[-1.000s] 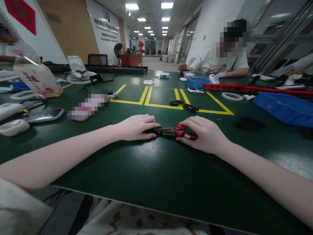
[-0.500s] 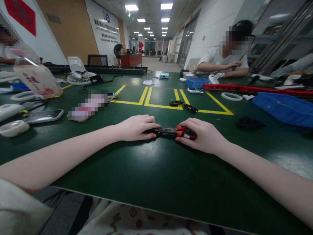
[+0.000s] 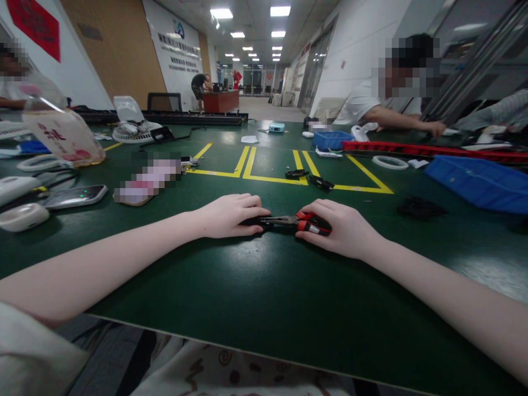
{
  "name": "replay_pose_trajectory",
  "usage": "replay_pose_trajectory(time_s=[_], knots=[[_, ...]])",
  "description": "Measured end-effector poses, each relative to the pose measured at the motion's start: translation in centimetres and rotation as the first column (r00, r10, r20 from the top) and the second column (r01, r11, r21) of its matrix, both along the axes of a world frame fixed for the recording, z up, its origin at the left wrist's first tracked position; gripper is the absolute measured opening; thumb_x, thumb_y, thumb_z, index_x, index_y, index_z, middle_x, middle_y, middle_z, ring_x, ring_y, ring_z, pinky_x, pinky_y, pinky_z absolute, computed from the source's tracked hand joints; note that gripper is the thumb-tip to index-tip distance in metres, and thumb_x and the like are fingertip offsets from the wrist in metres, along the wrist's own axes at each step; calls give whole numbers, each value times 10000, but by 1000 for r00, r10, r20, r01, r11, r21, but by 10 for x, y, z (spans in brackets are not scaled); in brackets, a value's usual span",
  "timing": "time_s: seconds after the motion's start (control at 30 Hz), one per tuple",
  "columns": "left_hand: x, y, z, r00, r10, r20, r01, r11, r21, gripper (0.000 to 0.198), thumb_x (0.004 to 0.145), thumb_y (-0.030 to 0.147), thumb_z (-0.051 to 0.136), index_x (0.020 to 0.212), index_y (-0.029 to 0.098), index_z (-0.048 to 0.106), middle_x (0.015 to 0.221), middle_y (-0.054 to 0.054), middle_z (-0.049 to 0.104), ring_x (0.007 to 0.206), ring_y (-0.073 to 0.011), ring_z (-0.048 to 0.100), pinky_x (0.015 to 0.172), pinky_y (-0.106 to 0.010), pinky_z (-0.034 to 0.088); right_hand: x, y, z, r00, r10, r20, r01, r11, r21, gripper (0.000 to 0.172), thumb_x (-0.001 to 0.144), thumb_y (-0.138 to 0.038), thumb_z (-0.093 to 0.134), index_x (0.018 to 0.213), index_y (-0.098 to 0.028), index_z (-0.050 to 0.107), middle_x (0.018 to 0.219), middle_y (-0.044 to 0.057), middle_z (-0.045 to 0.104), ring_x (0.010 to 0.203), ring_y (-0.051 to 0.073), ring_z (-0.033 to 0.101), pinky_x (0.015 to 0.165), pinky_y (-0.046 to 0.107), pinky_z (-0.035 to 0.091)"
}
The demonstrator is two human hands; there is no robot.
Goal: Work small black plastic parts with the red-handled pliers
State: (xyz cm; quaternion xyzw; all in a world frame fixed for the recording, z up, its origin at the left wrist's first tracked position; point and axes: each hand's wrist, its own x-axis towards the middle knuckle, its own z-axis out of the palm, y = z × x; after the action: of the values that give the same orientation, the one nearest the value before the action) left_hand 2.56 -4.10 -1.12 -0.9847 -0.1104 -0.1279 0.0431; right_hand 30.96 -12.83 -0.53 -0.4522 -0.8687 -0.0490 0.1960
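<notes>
My right hand [image 3: 340, 226] is closed round the red and black handles of a pair of needle-nose pliers [image 3: 302, 221]. The pliers lie low over the green table, their jaws pointing left. My left hand [image 3: 235, 215] pinches a small black part [image 3: 252, 221] between thumb and fingers; most of it is hidden. The tips of the jaws meet the right end of this part. Farther off, two black pieces [image 3: 296, 174] lie by the yellow tape, and a black bundle [image 3: 421, 207] rests to the right.
At the left are a phone [image 3: 76, 196], a pink-patterned case [image 3: 146, 181], a tilted bottle [image 3: 66, 132] and a white fan [image 3: 134, 126]. Blue trays [image 3: 478, 184] and a red strip [image 3: 433, 149] stand on the right. Across the table sits a person [image 3: 388, 104].
My hands, the pliers and the black part hold nearly the same place. The person across the table has reached an arm out to the right.
</notes>
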Motion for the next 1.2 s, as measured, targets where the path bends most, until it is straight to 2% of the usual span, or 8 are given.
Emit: replay_pose_trajectory(time_s=[0.27, 0.63, 0.93, 1.2], knots=[[1, -2, 0, 1000, 8, 6, -8, 1000, 15, 411, 991, 380, 486, 1330, 154, 542, 1103, -106, 612, 947, -214, 596, 803, -313, 488, 0, 0, -2, 1000, 6, 18, -7, 999, 39, 347, 847, -474, 658, 1036, -185, 625, 972, 103, 694, 829, 233, 660, 687, 361, 541], [1, -1, -1, 1000, 8, 5, -8, 1000, 22, 415, 995, 387, 481, 1342, 165, 528, 1098, -101, 609, 943, -214, 585, 798, -312, 479, -1, 1, -3, 993, 49, 105, -74, 965, 250, 333, 856, -445, 649, 1039, -168, 627, 975, 125, 710, 846, 257, 657, 734, 400, 549], [1, -1, 0, 1000, 0, 6, 0, 1000, 21, 408, 993, 385, 485, 1338, 170, 523, 1087, -94, 604, 930, -208, 586, 788, -304, 476, -1, 0, -1, 998, 36, 56, -44, 987, 154, 343, 844, -460, 666, 1033, -176, 626, 978, 113, 709, 848, 248, 667, 737, 399, 557], [1, -1, 0, 1000, 4, 5, -4, 1000, 17, 406, 993, 384, 490, 1336, 171, 522, 1088, -93, 605, 935, -206, 585, 785, -299, 465, 0, 0, -2, 999, 26, 47, -32, 989, 146, 346, 838, -461, 675, 1024, -172, 631, 971, 109, 708, 845, 245, 667, 734, 388, 554]])
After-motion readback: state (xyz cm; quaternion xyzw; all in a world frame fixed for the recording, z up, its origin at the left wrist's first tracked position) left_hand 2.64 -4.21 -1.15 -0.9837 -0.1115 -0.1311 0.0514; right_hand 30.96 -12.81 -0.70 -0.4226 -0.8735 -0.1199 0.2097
